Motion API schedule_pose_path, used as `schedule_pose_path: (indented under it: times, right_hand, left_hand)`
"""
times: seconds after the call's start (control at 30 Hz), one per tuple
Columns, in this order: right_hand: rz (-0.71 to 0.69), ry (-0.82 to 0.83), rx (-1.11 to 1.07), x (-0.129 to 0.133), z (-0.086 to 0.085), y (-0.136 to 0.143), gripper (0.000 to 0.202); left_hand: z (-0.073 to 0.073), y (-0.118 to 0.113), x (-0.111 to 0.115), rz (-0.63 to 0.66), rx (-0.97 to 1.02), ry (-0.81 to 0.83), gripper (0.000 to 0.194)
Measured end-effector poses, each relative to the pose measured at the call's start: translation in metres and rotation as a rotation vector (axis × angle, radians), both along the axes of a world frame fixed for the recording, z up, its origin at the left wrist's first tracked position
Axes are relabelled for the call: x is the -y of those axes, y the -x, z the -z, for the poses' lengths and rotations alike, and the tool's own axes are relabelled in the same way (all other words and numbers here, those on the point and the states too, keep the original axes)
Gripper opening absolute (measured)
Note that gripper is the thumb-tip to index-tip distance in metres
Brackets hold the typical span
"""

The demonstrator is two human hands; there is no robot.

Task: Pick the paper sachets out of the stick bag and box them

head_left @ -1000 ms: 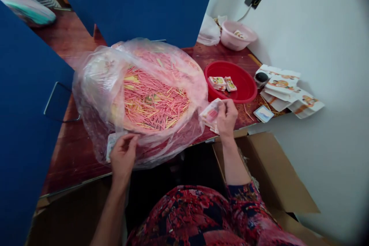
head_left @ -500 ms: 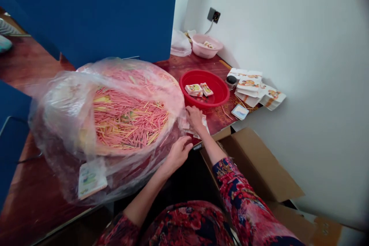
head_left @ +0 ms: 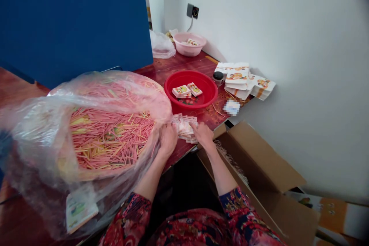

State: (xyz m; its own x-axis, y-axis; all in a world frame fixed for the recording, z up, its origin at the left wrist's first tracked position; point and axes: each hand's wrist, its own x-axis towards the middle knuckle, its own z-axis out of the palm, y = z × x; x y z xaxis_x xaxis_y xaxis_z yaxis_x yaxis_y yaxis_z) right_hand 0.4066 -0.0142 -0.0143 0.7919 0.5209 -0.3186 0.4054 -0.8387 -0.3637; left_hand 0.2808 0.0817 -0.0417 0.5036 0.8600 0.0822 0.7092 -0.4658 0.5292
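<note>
Small pale packets with pinkish print (head_left: 186,127) lie spread in an overlapping row on the red-brown table (head_left: 180,153). My right hand (head_left: 204,135) is at their right side, index finger stretched out onto them and the other fingers bent; it grips nothing visible. My left hand (head_left: 168,139) is at their left end, against the plastic-covered rim of a large round container. Its fingertips are hidden, so its grip cannot be made out. Many thin pink and yellow sticks (head_left: 115,134) fill that container, which is lined with a clear plastic bag (head_left: 40,134).
Behind the packets, a red basin (head_left: 206,102) holds several small printed boxes (head_left: 181,91). Farther back sits a pink basin (head_left: 188,49). Stacked white printed packaging (head_left: 238,77) and a dark-lidded jar (head_left: 218,77) are by the wall. An open cardboard box (head_left: 259,153) stands below the table edge at right.
My left hand has moved forward to the left end of the packets. My right hand has drawn back to their right side, uncovering them. The view has shifted right.
</note>
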Motion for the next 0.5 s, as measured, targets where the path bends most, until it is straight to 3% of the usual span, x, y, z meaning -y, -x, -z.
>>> schedule_pose_path:
  times: [0.13,0.27,0.5]
  right_hand:
    - [0.045,-0.090,-0.026,-0.012,0.005,0.004,0.081]
    - [0.024,-0.162,0.016,-0.017,0.015,0.010,0.085]
    - [-0.094,-0.169,-0.014,-0.022,0.009,0.020,0.062]
  left_hand:
    - [0.007,-0.013,-0.008,-0.034,-0.040,0.019,0.029]
    - [0.016,-0.011,-0.005,-0.034,0.050,0.003,0.024]
    - [0.018,-0.002,-0.004,-0.026,0.229,0.170,0.019]
